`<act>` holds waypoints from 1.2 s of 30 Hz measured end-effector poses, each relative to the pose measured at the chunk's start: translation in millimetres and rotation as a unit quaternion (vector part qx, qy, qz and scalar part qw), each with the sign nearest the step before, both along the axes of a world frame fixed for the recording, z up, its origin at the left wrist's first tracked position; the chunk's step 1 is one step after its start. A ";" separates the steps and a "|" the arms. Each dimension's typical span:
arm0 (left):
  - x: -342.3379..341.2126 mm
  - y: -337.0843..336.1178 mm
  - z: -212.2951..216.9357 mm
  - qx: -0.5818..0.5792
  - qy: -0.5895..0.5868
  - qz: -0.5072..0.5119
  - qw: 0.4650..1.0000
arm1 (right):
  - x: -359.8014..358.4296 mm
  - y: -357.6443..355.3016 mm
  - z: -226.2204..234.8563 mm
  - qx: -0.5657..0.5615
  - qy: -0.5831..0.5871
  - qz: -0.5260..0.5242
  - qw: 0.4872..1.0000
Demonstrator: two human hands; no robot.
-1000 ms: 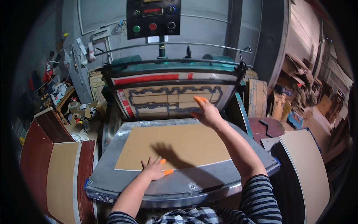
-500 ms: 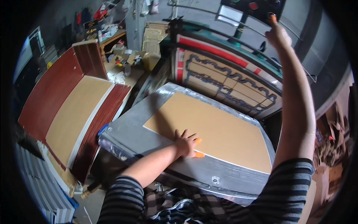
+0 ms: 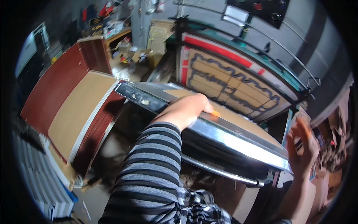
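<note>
A tan cardboard sheet (image 3: 244,123) lies on a grey metal platen (image 3: 238,139), which is tilted with its near edge raised. My left hand (image 3: 199,101) rests on the sheet close to that edge. Its thumb, covered in orange, stretches out to the right, while the other fingers are mostly hidden behind the hand. Off the platen's right end, my right hand (image 3: 304,145) is raised with fingers apart and nothing in them; it is a little blurred, and orange shows on a finger. Facing the platen stands a cutting die board (image 3: 235,82) with dark zigzag strips, in a frame with red bands.
At left, a reddish-brown panelled stand (image 3: 52,89) holds a stack of tan sheets (image 3: 80,108). Striped stacked material (image 3: 41,186) is at lower left. A shiny metal bar (image 3: 223,170) runs below the platen. Cardboard scraps (image 3: 337,145) are piled at right.
The platen has swung up toward the die board with the sheet on it. My left hand has risen with it. My right hand has come down from the control panel at upper right.
</note>
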State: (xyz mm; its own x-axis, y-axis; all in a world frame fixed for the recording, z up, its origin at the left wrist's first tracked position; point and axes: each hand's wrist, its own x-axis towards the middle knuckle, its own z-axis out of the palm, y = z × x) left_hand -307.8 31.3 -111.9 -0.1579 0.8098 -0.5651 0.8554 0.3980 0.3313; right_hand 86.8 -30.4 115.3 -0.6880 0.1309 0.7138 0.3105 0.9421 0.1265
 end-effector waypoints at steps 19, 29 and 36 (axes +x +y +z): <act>236.8 -99.4 2.8 0.590 -0.161 -0.394 0.686 | 213.0 -63.0 -298.6 -0.409 0.202 -0.349 0.819; 224.6 -148.1 60.1 0.679 -0.082 -0.315 0.659 | 159.3 -39.5 -288.4 -0.426 0.148 -0.284 0.846; 201.4 -147.7 118.5 0.750 0.058 -0.222 0.620 | 163.0 -43.5 -278.9 -0.410 0.149 -0.267 0.859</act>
State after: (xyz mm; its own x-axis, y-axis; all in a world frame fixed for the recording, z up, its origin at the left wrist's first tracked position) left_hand -106.4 -116.4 6.6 0.2994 0.3880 0.8717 0.8235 -0.5665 -0.0306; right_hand 249.7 -73.9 -163.6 -0.1763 0.9141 0.3651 0.6292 0.3899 -0.6724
